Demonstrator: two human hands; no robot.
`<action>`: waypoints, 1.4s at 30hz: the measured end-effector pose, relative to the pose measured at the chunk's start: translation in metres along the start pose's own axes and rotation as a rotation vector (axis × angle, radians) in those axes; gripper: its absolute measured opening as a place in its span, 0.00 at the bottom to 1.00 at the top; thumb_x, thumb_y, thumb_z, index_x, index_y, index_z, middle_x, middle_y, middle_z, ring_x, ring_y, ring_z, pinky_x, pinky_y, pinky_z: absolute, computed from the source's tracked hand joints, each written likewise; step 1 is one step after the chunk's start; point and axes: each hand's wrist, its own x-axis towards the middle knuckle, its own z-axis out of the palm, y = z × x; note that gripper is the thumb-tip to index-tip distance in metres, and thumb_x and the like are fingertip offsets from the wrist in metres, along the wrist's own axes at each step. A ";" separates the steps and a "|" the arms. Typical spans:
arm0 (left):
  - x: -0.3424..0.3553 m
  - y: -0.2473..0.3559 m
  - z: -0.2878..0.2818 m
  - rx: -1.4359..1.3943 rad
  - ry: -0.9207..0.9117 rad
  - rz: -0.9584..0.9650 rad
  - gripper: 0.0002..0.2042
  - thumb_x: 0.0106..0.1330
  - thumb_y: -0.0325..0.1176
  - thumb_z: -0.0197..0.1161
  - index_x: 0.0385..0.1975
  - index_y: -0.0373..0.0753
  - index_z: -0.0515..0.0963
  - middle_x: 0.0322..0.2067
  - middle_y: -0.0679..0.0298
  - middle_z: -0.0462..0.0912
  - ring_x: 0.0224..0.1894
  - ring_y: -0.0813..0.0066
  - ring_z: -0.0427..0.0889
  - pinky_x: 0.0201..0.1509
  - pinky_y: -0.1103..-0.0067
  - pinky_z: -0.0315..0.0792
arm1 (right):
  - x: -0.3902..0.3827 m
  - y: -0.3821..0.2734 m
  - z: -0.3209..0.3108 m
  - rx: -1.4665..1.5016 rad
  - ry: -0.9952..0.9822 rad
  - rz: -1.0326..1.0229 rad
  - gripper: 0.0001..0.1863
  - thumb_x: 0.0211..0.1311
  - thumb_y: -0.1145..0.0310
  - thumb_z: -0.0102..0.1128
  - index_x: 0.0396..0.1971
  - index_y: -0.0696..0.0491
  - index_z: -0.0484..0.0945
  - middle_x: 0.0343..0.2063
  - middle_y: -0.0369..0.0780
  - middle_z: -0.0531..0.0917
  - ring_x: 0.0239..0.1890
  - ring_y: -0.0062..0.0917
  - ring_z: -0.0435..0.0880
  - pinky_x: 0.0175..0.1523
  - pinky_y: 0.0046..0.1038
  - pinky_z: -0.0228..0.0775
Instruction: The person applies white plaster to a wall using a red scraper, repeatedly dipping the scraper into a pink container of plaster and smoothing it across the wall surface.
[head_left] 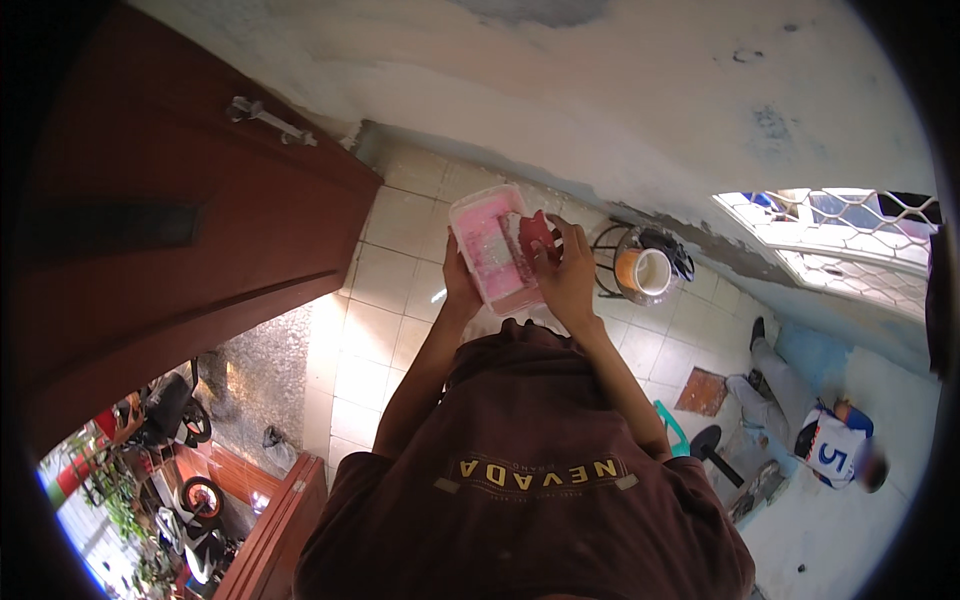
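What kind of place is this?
Probably the entrance room or porch of a house: there's a big brown door, a light tiled floor, and a motorbike standing beyond the doorway.

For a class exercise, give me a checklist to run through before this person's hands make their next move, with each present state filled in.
1. Left hand on the tray's left side: ok.
2. Left fingers supporting underneath: cannot tell, hidden by the tray.
3. Right hand holding the red tool: ok.
4. Pink contents evenly coloured: not ok, paler patches show.
5. Orange-and-white container apart from the right hand: ok.
6. Other person away from the tray: ok, far right.
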 end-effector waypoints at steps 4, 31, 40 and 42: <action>0.000 -0.019 -0.014 0.001 -0.103 -0.013 0.30 0.81 0.57 0.38 0.68 0.39 0.67 0.59 0.56 0.78 0.59 0.62 0.81 0.64 0.64 0.78 | -0.019 0.020 -0.005 -0.060 -0.087 0.055 0.19 0.64 0.72 0.65 0.54 0.61 0.77 0.39 0.49 0.79 0.34 0.40 0.81 0.41 0.39 0.73; 0.017 -0.469 0.081 0.419 0.027 -0.157 0.36 0.78 0.65 0.35 0.72 0.41 0.64 0.64 0.58 0.75 0.65 0.65 0.75 0.69 0.66 0.69 | -0.121 0.357 -0.343 0.064 -0.264 0.245 0.16 0.66 0.72 0.61 0.49 0.61 0.68 0.26 0.57 0.83 0.30 0.57 0.84 0.35 0.48 0.73; 0.032 -0.566 0.055 0.888 0.106 -0.555 0.37 0.74 0.70 0.40 0.68 0.46 0.70 0.59 0.60 0.80 0.51 0.66 0.80 0.57 0.66 0.74 | -0.183 0.484 -0.441 -0.060 0.008 0.620 0.15 0.67 0.69 0.62 0.48 0.61 0.73 0.35 0.54 0.87 0.38 0.47 0.89 0.43 0.43 0.78; 0.042 -0.582 0.039 0.900 0.132 -0.599 0.34 0.74 0.67 0.47 0.67 0.46 0.71 0.57 0.62 0.81 0.50 0.67 0.80 0.56 0.67 0.74 | -0.191 0.504 -0.445 -0.084 0.041 0.704 0.15 0.67 0.70 0.62 0.48 0.62 0.74 0.39 0.53 0.87 0.42 0.44 0.89 0.47 0.43 0.79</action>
